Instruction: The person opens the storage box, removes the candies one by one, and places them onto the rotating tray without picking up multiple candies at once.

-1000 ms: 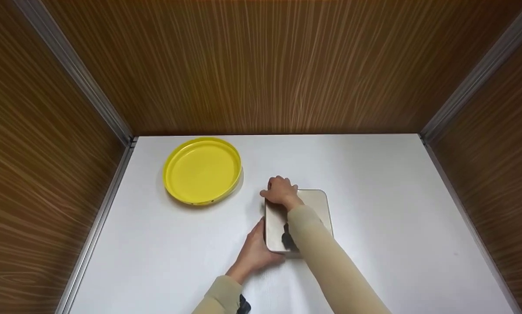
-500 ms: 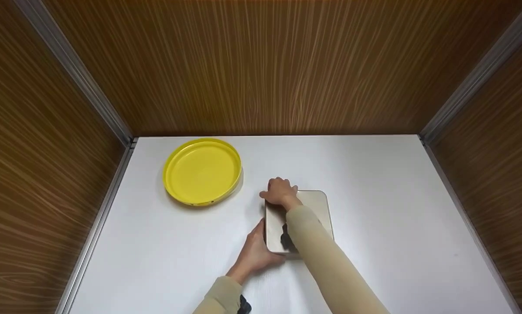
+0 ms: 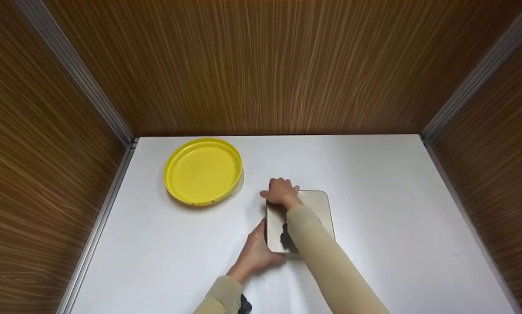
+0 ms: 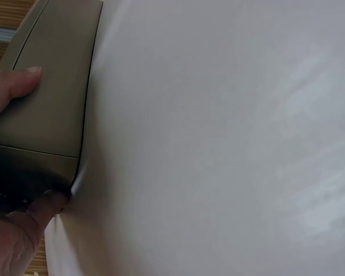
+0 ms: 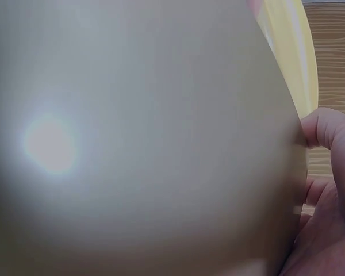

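A beige rectangular box (image 3: 315, 207) with rounded corners and a smooth, shiny top lies on the white table. My left hand (image 3: 255, 252) grips its near left corner; in the left wrist view the thumb and a finger press on the box's side walls (image 4: 52, 109). At the far left corner, my right hand (image 3: 281, 192) holds the box's edge, thumb on the left side and fingers over the far side. The box top (image 5: 161, 144) fills most of the right wrist view, with the right hand (image 5: 336, 172) at its edge. The right forearm hides part of the top.
Left of the box, near the back of the white table (image 3: 383, 209), stands a round yellow lid-like piece (image 3: 203, 172) with a raised rim, on a paler base. Wood-grain panels (image 3: 261, 69) with metal corner strips enclose the table at the back and both sides.
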`<state>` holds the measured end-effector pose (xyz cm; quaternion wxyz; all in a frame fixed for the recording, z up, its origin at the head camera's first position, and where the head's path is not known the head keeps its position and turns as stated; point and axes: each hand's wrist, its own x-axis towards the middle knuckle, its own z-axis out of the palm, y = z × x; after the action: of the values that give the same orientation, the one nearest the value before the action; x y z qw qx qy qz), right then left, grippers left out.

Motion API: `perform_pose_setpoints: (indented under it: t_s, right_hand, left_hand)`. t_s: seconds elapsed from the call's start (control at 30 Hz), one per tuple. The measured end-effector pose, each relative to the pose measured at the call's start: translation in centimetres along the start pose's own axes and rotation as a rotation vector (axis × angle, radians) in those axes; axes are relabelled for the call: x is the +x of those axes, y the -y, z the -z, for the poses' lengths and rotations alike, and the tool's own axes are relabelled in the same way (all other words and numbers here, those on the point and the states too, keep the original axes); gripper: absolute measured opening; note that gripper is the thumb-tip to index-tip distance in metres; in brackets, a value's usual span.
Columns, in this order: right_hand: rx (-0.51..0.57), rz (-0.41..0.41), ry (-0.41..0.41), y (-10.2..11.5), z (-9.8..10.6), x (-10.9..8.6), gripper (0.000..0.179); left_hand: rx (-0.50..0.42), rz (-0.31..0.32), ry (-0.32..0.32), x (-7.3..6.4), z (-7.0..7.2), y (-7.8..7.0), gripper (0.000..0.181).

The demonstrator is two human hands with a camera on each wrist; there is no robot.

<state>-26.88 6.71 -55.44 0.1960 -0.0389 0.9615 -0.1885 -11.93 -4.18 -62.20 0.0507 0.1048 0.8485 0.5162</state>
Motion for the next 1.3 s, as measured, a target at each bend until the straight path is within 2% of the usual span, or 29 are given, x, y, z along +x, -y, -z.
perform_pose_setpoints:
  t_s: [0.43,0.77,1.0,1.3]
  right_hand:
    - [0.025,-0.021,0.039,-0.3,0.7,0.1,0.044]
    - [0.031,-0.032,0.06,-0.5,0.8,0.1,0.05]
    - [0.016,-0.055,0.066,-0.7,0.8,0.0,0.056]
    - [0.037,-0.045,0.086,-0.8,1.4,0.0,0.059]
  left_hand:
    - [0.018,0.008,0.02,-0.1,0.1,0.0,0.116]
    - [0.017,0.008,0.056,0.0,0.1,0.0,0.12]
    - [0.007,0.008,0.062,0.0,0.0,-0.1,0.12]
    - [0.012,0.0,0.063,0.1,0.2,-0.1,0.119]
